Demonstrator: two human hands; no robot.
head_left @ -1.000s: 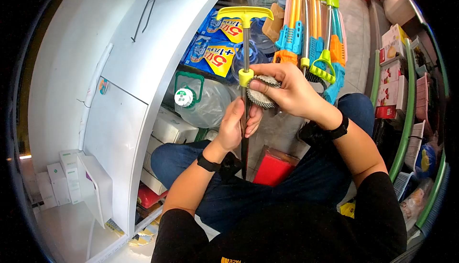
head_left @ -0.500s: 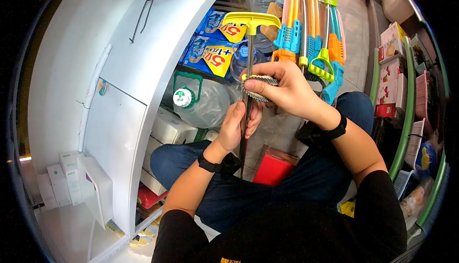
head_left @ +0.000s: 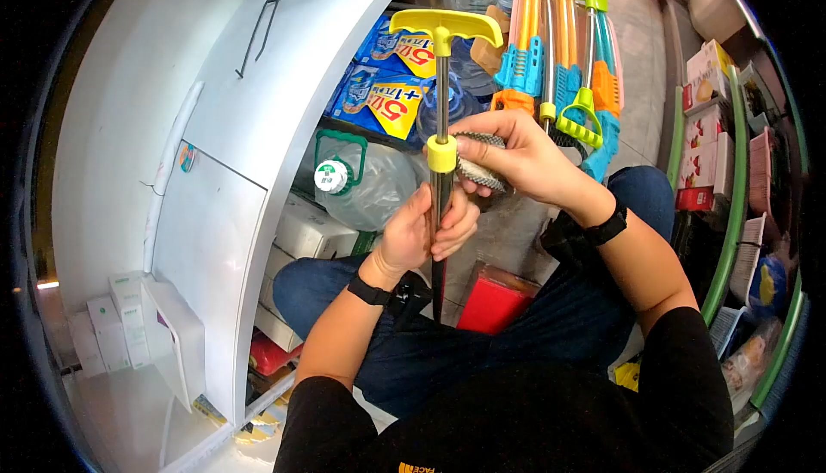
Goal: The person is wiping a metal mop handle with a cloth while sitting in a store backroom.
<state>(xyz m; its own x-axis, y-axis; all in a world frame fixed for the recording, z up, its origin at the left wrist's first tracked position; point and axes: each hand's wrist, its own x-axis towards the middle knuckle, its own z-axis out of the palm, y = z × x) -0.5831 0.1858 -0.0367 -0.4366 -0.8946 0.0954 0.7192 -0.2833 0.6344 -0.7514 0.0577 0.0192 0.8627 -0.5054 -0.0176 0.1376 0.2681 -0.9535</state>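
Note:
A metal rod tool (head_left: 442, 99) with a yellow T-shaped handle at its top and a yellow collar stands nearly upright in front of me. My left hand (head_left: 423, 230) wraps round its dark lower shaft, below the collar. My right hand (head_left: 525, 156) pinches a folded grey-and-white patterned cloth (head_left: 482, 163), just right of the collar. The lower tip of the shaft reaches down near my lap.
A large clear bottle (head_left: 370, 182) stands left of my hands, with blue-and-yellow packs (head_left: 379, 99) behind it. Colourful toy tools (head_left: 564, 69) lean at the upper right. A red box (head_left: 497, 299) lies between my legs. White counter (head_left: 215, 146) left, shelves right.
The yellow collar has come into view as my right hand moved right and slightly down with the cloth. The handle has risen and shifted slightly left. My left hand's fingers have closed further round the shaft.

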